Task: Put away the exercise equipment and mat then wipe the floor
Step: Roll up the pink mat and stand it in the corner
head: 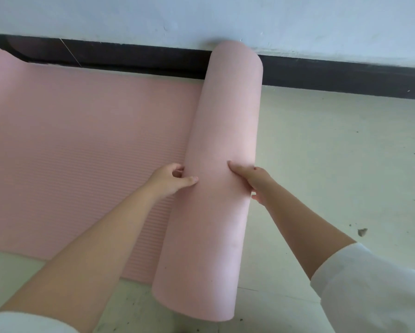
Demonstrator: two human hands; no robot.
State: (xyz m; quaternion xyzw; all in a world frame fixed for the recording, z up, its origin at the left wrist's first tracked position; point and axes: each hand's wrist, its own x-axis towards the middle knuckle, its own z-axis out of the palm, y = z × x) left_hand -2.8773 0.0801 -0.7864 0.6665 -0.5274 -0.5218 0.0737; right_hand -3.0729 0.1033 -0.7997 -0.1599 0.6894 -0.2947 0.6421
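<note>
From the head camera, a pink foam exercise mat with a fine ribbed surface (81, 145) lies partly rolled on a pale, speckled floor (333, 152). The rolled part forms a thick smooth cylinder (216, 179) that runs from the near edge of the picture up to the far wall, its far end touching the black skirting board (345, 78) beneath the pale painted wall (249, 18). The unrolled part spreads flat to the left of the roll, and its far left corner curls up against the skirting.

The left hand (170, 180) is on the left side of the roll, where the roll meets the flat part of the mat. Its thumb lies across the top of the roll and its fingers curl in at the seam, so it grips the roll.

The right hand (254, 182) is on the right side of the roll, at about the same height along it. The thumb presses on the upper surface and the fingers wrap down round the right flank, so it too grips the roll.

Both forearms are bare, with white sleeves (374, 292) pushed up near the lower corners. Small dark specks and one larger bit of debris (362, 231) lie on the floor to the right of the roll.
</note>
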